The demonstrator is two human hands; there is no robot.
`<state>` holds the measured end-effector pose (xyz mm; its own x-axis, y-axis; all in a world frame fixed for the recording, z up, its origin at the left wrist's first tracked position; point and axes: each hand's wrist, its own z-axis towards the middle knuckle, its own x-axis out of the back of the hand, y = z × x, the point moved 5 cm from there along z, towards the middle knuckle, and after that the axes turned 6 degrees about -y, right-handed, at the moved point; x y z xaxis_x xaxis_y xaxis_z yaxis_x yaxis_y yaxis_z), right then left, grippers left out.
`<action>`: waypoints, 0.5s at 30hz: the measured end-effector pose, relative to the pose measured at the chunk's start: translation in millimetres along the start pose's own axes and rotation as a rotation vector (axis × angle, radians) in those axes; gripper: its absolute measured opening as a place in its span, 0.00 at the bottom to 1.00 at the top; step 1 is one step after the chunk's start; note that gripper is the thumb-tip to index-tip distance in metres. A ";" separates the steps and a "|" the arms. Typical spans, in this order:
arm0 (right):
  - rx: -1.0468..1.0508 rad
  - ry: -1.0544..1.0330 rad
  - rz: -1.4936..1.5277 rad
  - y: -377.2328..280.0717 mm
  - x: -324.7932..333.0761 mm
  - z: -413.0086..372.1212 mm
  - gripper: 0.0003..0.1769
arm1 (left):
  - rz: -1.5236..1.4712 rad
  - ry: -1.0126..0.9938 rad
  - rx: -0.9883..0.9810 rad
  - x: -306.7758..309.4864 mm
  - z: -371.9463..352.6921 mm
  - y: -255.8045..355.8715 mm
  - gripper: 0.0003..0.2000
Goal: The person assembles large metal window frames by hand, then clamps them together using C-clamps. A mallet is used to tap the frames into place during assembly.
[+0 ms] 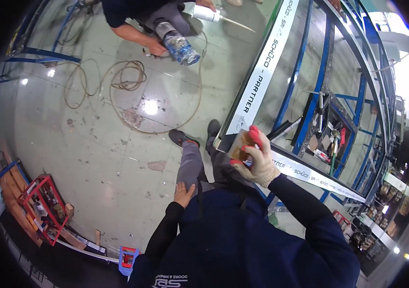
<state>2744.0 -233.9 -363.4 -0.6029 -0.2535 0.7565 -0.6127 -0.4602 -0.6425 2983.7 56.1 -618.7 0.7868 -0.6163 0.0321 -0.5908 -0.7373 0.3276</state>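
My right hand (pixel 257 158), in a cream glove with red fingertips, is closed on a flat brown piece (pixel 241 145). The piece lies against the near corner of a large frame whose profiles (pixel 262 77) carry white film printed "SCHÜCO - PARTNER". What kind of piece it is, I cannot tell. Bare and spread, my left hand (pixel 183 194) rests on my grey trouser leg, holding nothing.
A co-worker crouches at the top with a white cartridge (pixel 207 13) and a blue-silver cylinder (pixel 180 48). A coiled hose (pixel 130 79) crosses the floor. Blue racks (pixel 300 62) support the frame, with tools (pixel 326 144) inside. A red metal crate (pixel 43 209) stands lower left.
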 end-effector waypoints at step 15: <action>0.103 -0.326 -0.120 -15.3 24.9 22.9 0.26 | -0.255 0.051 -0.279 37.2 -90.9 113.3 0.43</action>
<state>2750.0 -252.7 -331.9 -0.3251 -0.4425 0.8358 -0.6043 -0.5826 -0.5435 2962.2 -25.3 -494.5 0.9145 -0.4028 -0.0388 -0.3091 -0.7571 0.5755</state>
